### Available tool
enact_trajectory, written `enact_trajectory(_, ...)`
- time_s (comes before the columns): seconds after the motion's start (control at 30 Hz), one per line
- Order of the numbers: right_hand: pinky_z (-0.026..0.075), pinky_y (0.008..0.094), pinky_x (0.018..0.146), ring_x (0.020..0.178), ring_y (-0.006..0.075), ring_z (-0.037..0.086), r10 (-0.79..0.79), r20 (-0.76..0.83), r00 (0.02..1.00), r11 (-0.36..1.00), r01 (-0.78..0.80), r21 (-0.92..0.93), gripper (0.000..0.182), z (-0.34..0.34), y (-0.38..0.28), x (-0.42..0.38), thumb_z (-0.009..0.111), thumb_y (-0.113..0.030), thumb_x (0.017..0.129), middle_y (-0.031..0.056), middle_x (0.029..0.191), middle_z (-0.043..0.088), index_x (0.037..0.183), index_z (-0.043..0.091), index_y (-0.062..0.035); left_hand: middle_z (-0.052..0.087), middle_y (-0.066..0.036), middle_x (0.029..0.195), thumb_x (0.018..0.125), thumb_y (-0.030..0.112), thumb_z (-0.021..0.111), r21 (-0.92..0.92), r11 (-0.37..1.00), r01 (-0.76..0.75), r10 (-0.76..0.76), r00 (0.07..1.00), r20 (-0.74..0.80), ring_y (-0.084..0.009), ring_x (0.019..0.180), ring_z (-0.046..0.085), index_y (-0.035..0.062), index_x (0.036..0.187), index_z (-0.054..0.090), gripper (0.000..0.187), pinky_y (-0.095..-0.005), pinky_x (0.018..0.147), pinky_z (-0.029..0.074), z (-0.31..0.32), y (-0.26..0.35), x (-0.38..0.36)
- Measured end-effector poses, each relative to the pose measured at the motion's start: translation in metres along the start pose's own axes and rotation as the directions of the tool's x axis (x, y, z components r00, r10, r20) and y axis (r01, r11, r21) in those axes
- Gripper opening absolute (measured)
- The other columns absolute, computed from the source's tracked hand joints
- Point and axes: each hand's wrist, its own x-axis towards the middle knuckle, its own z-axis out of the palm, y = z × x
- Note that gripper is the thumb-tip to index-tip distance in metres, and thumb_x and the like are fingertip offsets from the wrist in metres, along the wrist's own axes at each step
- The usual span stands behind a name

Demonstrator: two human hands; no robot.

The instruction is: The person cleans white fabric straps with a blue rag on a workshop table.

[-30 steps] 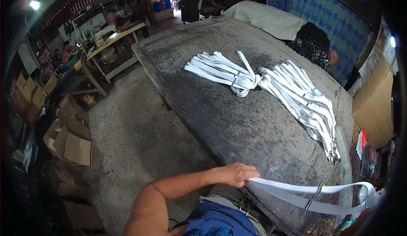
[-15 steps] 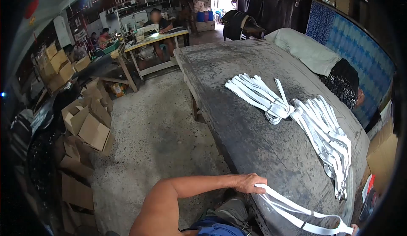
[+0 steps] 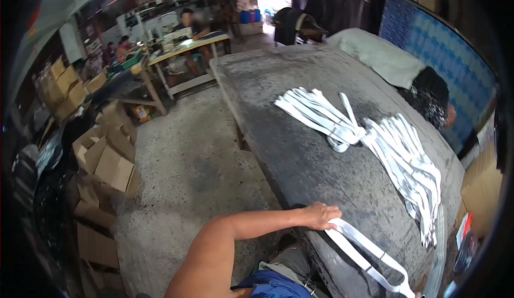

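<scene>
My left hand [image 3: 321, 216] is closed on one end of a looped white strap [image 3: 350, 250] at the table's near edge. From there the loop stretches down and right, with small dark bands across it. Its far end narrows at the bottom of the view, and my right hand is out of sight past that edge. Farther up the table [image 3: 300, 177] lies a bundle of white straps [image 3: 316, 113], fanned out toward the far left. Touching it, a second bundle of white straps [image 3: 409, 172] spreads toward the near right.
Open cardboard boxes [image 3: 113, 167] line the floor on the left. A person sits at a sewing table [image 3: 184, 52] in the back, with others farther left. Pale cloth [image 3: 377, 57] covers a pile on the table's far right. A cardboard box [image 3: 479, 183] stands at the right.
My left hand has moved slightly up with the strap. The strap's far end has swung left and down, and my right hand has slipped out of view. The whole view has shifted a little.
</scene>
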Motion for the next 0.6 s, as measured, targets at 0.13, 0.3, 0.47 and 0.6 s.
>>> enact_trajectory(0.13,0.044,0.0428,0.073,0.079,0.0343,0.054,-0.255,-0.277,0.926,0.964,0.221,-0.149,0.033,0.094,0.051,-0.009,0.066,-0.024,0.086,0.0169,0.089,0.058,0.106,0.057,0.0016,0.066,-0.012,0.097,0.088,0.046,0.063,0.016,0.990,0.141,-0.142,0.974,0.174,-0.0356,0.089,0.065,0.0115,0.104,0.060,0.039,-0.0460,0.074,0.050,-0.017,-0.002,0.013)
enact_trajectory(0.3,0.036,0.0494,0.068,0.077,0.0411,0.048,-0.019,0.019,1.000,0.999,0.018,0.051,0.076,0.019,-0.074,-0.011,0.068,-0.072,0.066,0.0202,0.080,0.049,0.081,0.048,0.0000,0.067,-0.013,0.096,0.084,0.051,0.068,0.109,0.971,0.213,-0.228,0.961,0.155,-0.0357,0.091,0.065,0.0112,0.097,0.063,0.042,-0.0445,0.073,0.050,-0.027,-0.014,0.009)
enact_trajectory(0.47,0.038,0.0446,0.073,0.082,0.0349,0.053,0.020,-0.076,0.997,0.998,-0.015,0.065,0.031,0.030,-0.080,-0.025,0.068,-0.035,0.084,0.0133,0.081,0.055,0.082,0.056,-0.0064,0.061,-0.015,0.085,0.085,0.039,0.071,0.090,0.992,0.094,-0.107,0.982,0.155,-0.0388,0.081,0.062,0.0054,0.088,0.059,0.036,-0.0458,0.068,0.048,-0.038,-0.009,0.018)
enact_trajectory(0.6,0.038,0.0444,0.072,0.082,0.0336,0.054,0.059,-0.129,0.990,0.998,-0.055,0.033,0.030,0.043,-0.069,-0.031,0.069,-0.034,0.083,0.0114,0.079,0.056,0.076,0.057,-0.0076,0.057,-0.015,0.080,0.082,0.034,0.073,0.158,0.987,0.029,-0.056,0.984,0.168,-0.0380,0.077,0.058,0.0038,0.082,0.057,0.034,-0.0453,0.069,0.046,-0.038,-0.011,0.040)
